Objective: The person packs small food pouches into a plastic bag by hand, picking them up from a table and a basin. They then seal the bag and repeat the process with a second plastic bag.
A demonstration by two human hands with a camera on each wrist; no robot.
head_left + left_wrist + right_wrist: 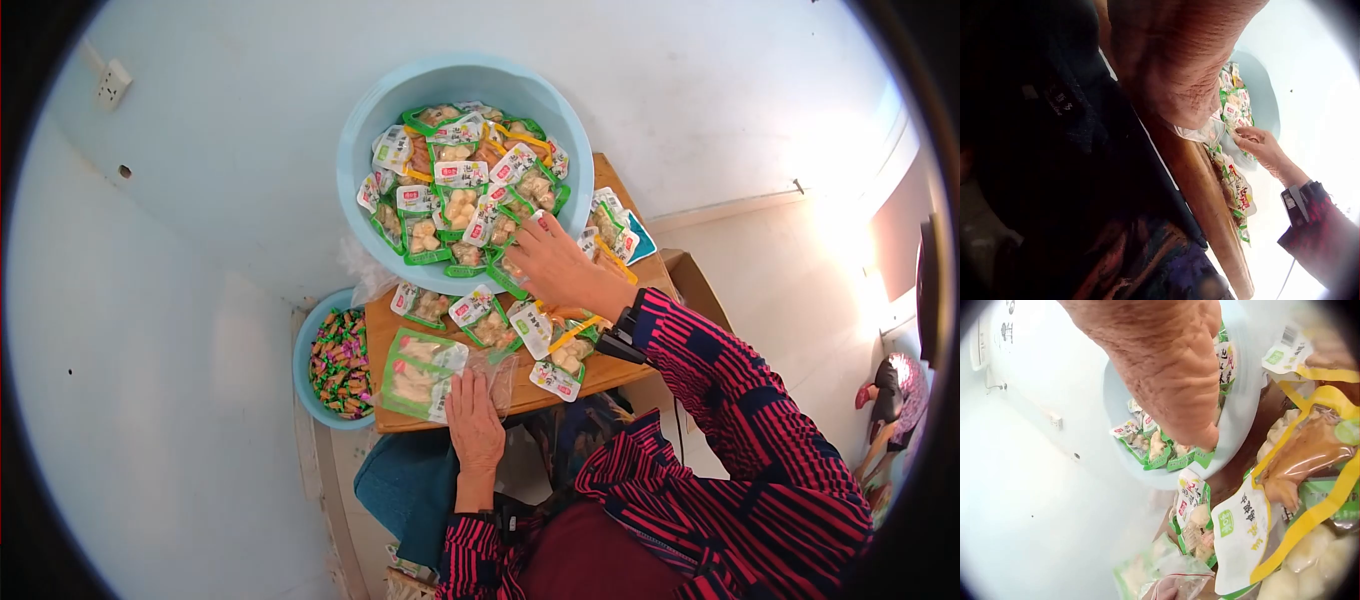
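Note:
A large light-blue basin holds many green-and-white and yellow-edged food packets. At its lower right rim the right hand reaches in, its fingers pinching a green-edged packet. In the left wrist view the same right hand has thumb and fingers together at the packets. The left hand lies with extended fingers on a clear plastic bag, beside a green-edged bag with packets inside. The right wrist view shows the right hand over the basin, its fingertips partly hidden.
Loose packets lie along the wooden table, including a yellow-edged one. A smaller blue basin of wrapped sweets stands low at the left. A cardboard box stands right of the table; another person's legs show at far right.

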